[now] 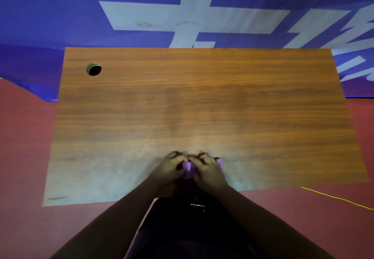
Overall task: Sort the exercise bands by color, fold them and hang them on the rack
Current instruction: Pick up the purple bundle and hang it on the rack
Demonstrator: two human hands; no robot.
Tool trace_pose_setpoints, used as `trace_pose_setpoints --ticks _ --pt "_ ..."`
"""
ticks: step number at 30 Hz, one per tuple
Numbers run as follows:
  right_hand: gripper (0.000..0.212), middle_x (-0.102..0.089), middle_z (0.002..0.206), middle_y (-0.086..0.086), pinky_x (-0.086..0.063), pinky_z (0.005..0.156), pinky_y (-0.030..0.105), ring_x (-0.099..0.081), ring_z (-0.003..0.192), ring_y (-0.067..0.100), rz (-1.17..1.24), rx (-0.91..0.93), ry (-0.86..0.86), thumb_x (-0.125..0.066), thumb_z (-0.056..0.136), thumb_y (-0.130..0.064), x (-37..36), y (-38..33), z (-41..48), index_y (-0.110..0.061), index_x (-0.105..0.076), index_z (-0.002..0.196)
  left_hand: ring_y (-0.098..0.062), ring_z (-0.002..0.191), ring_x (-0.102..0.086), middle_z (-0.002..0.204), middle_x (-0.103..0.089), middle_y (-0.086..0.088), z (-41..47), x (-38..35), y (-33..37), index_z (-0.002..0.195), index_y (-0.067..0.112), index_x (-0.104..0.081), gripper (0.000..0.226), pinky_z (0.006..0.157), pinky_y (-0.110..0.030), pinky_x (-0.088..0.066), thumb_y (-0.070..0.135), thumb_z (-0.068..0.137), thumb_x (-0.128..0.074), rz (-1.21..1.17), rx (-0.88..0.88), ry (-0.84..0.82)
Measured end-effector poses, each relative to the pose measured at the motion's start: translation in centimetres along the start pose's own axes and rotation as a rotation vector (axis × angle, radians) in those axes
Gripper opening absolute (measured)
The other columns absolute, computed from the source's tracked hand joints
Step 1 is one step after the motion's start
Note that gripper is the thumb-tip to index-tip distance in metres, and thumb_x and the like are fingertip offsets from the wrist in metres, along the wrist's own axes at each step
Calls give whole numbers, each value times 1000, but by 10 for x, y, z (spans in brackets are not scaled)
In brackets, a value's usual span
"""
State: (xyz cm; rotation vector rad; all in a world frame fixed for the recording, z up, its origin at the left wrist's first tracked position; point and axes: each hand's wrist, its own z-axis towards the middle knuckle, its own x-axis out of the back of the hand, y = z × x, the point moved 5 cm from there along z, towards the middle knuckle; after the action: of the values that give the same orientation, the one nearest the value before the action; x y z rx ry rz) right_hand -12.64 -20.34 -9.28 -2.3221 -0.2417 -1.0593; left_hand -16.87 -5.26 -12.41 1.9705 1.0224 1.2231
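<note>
A purple exercise band [188, 170] lies bunched at the near edge of the wooden table [202, 101]. My left hand [171, 167] grips its left side with curled fingers. My right hand [208, 169] covers its right side, and a purple end of the band sticks out past the right hand's knuckles. Both hands press together over the band, hiding most of it. No rack and no other bands are in view.
A round cable hole [93, 69] sits in the table's far left corner. A blue and white banner [182, 16] lies beyond the table. The floor [24, 137] is red, with a yellow cord [336, 198] at the right.
</note>
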Motion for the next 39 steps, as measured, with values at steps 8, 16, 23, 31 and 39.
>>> trace_pose_setpoints --ticks 8,16,23,31,39 --pt "35 -56 112 3 -38 87 39 -52 103 28 -104 95 120 -46 84 -47 10 -8 4 -27 -67 104 -10 97 -51 93 -48 23 -1 3 7 87 18 -70 24 90 -21 -39 33 70 -64 -3 -68 34" --pt "23 -57 102 -1 -29 92 24 -50 101 22 -40 367 86 -53 81 -30 45 -27 10 -15 -68 90 -21 111 -51 107 -56 0 -4 27 16 87 32 -70 29 101 -37 -41 45 63 -62 -4 1 54" --pt "13 -55 70 -14 -36 64 11 -50 65 1 230 324 -8 -68 77 -11 136 -50 14 -23 -65 77 -8 113 -50 116 -52 8 -5 94 90 94 19 -67 20 100 -17 -34 19 76 -77 39 -167 10" --pt "10 -53 68 -1 -34 58 19 -43 62 7 487 444 -30 -69 85 -2 261 -103 -3 -11 -66 82 -15 77 -55 89 -59 -9 -24 188 199 89 14 -58 11 69 -29 -45 16 84 -67 -98 -209 0" --pt "7 -62 68 -1 -39 65 25 -53 65 10 733 444 124 -70 82 -10 352 -137 -20 -12 -67 77 -9 91 -61 99 -65 -2 -41 254 277 109 6 -54 28 81 -19 -48 14 88 -70 -202 -272 116"
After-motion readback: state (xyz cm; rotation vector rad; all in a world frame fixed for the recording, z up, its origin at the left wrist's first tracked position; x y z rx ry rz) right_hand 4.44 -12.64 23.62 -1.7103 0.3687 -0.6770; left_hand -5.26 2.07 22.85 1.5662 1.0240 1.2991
